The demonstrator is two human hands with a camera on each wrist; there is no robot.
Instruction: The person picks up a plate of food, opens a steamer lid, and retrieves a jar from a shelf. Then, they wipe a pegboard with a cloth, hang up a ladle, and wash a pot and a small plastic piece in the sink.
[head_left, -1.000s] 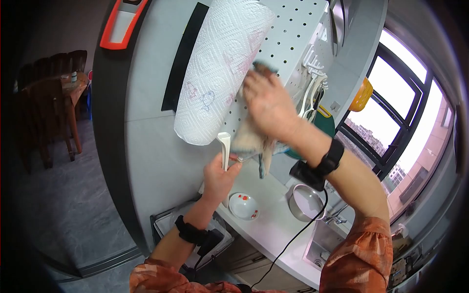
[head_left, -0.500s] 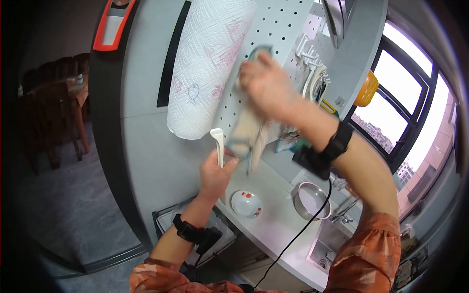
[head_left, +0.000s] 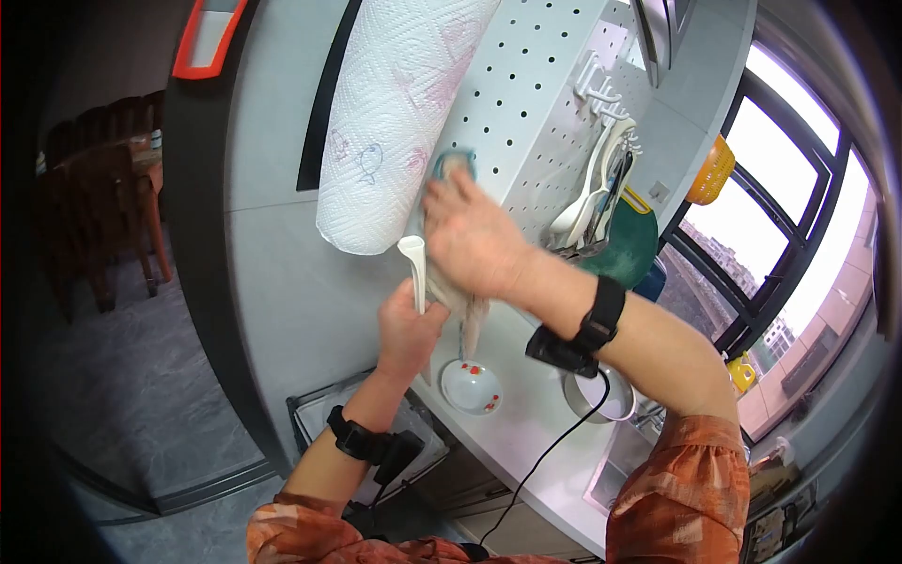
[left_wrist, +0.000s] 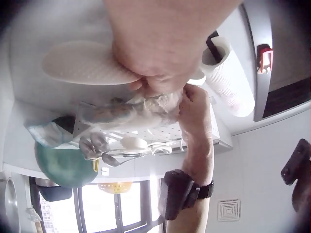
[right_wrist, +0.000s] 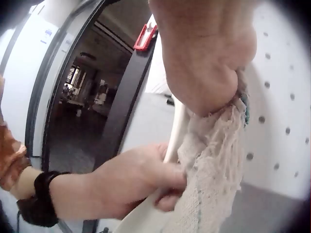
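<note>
My left hand [head_left: 410, 329] grips a white rice paddle [left_wrist: 85, 63]; its handle [head_left: 412, 258] sticks up past the thumb in the head view. The paddle's dimpled blade shows in the left wrist view. My right hand [head_left: 474, 240] holds a bunched beige cloth [right_wrist: 209, 160] with teal edging, in front of a white perforated board [head_left: 512, 85]. Loose cloth hangs below the right hand, right beside the left fingers and the paddle. In the head view the right hand and forearm hide much of the cloth.
A paper towel roll [head_left: 395, 122] hangs left of the right hand. Spoons and ladles [head_left: 597, 193] hang on white hooks at the board's right side. Below, a bowl with red flowers [head_left: 472, 387] and a metal pot [head_left: 611, 395] stand on the counter [head_left: 498, 437].
In the head view my right hand has come down and left along the perforated board with the cloth, closer to the left hand. My left hand keeps its grip on the rice paddle.
</note>
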